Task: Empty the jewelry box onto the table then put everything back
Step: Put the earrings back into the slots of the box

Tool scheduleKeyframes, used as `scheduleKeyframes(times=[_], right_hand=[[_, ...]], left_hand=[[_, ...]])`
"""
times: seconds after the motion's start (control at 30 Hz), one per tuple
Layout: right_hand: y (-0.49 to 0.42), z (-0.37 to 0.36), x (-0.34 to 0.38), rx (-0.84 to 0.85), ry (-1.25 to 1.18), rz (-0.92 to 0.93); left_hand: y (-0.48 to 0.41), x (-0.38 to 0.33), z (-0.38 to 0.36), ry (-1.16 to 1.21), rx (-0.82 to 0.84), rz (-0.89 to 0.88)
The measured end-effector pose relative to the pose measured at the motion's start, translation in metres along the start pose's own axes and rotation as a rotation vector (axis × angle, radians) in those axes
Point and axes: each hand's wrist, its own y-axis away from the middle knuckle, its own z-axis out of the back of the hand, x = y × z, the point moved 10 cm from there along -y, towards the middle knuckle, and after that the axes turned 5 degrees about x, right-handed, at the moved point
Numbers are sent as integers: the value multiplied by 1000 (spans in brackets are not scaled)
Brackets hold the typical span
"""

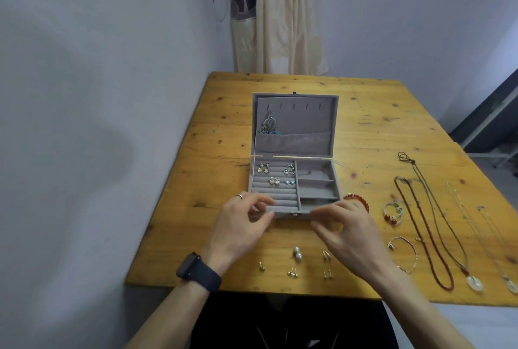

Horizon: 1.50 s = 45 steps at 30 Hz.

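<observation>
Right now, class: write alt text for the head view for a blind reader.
A left hand and right hand hover at the front edge of an open grey jewelry box on a wooden table. Earrings sit inside; necklaces and bracelets lie to its right, small studs in front.

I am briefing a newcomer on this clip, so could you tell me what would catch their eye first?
The open grey jewelry box stands out at the middle of the wooden table, with a chandelier earring hanging in its lid. The left hand and right hand are at its near edge, blurred. Several necklaces lie stretched out to its right.
</observation>
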Motion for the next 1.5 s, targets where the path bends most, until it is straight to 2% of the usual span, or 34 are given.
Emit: scheduleKeyframes(times=[0.2, 0.47, 0.6, 0.77, 0.93, 1.03, 1.17, 1.5], right_hand=[[38, -26, -5, 18, 57, -20], [46, -39, 1, -25, 129, -52], [44, -42, 1, -8, 156, -42], [41, -36, 0, -26, 31, -31], [28, -24, 3, -77, -105, -43], [14, -17, 9, -96, -127, -17], [-10, -12, 8, -120, -161, -26], [-35, -29, -12, -139, -261, -84]], left_hand=[[19, -12, -47, -118, 272, -6], [19, -13, -66, -194, 360, -1], [19, -11, -65, -183, 344, 3], [15, -7, -49, -22, 289, 34], [-1, 3, -3, 128, 66, 40], [-19, 19, 25, 84, -68, 90], [-45, 36, 40, 4, -143, 153], [-71, 40, 19, -253, -89, 172]])
